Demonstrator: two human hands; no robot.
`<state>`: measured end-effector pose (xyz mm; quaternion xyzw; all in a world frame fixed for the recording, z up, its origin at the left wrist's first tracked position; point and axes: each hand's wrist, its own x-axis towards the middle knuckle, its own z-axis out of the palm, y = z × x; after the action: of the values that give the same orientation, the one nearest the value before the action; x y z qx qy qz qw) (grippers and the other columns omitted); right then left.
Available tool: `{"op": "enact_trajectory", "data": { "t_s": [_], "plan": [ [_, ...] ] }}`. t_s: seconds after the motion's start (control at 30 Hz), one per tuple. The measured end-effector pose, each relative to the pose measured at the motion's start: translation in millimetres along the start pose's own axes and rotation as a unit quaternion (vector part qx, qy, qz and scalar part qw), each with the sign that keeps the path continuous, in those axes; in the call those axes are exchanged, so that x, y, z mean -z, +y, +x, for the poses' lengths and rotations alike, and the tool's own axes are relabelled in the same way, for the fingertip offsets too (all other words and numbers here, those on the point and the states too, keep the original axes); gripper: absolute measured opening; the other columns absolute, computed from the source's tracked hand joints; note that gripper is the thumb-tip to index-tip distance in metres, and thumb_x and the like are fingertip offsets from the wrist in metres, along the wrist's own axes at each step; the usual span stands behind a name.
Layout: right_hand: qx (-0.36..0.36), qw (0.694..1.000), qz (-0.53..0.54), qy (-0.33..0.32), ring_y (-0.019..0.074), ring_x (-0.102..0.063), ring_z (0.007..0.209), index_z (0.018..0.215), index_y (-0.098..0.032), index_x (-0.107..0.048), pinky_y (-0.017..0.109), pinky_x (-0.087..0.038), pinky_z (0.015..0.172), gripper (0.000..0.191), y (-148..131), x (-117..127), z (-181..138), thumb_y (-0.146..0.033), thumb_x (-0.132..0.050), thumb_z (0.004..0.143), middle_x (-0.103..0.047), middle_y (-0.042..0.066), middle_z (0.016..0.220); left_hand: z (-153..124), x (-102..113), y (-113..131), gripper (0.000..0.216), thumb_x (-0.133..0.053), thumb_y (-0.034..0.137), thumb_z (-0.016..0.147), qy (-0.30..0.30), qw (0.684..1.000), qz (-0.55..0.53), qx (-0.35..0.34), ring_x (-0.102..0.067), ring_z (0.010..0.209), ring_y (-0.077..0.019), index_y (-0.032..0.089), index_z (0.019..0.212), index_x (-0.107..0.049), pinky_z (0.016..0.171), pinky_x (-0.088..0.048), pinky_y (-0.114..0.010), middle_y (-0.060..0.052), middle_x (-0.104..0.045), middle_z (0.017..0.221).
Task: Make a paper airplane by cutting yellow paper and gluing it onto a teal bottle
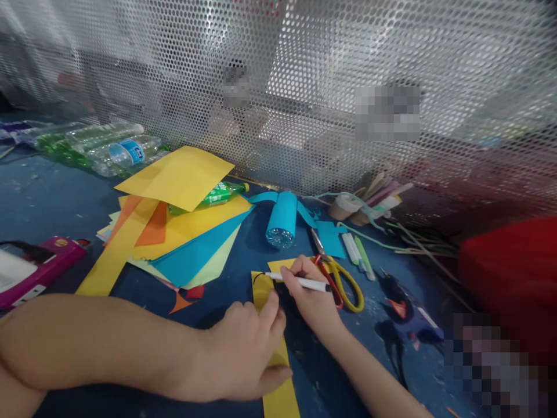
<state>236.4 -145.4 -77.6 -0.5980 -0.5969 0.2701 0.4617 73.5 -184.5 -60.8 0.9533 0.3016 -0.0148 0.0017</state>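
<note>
- The yellow strip [281,400] lies flat on the bench [43,186], its long axis running away from the person, the far end leaning slightly left.
- The left hand [248,342] crosses it from the left, fingers extended, resting on the paper without gripping.
- The right hand [311,293], closed around a marker [304,283], comes from the right and is nearer the far end, where the tip meets a dark curved line.
- Just beyond lie scissors [322,253]; farther out, a blue-wrapped bottle [282,215].
</note>
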Motion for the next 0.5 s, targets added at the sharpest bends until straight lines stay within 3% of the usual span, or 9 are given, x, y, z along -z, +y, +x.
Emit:
{"op": "enact_trajectory", "data": {
  "t_s": [0.5],
  "plan": [
    [0.017,1.000,0.004,0.015,0.0109,-0.028,0.050,0.055,-0.024,-0.031,0.025,-0.026,0.048,0.028,0.1,8.4,2.2,-0.024,-0.052,0.072,-0.029,-0.008,0.052,-1.0,0.4,-0.2,0.070,-0.027,0.058,0.089,-0.015,1.000,0.003,-0.009,-0.063,0.071,-0.0259,0.006,0.133,-0.042,0.054,-0.049,-0.038,-0.024,-0.044,0.135]
  ]
}}
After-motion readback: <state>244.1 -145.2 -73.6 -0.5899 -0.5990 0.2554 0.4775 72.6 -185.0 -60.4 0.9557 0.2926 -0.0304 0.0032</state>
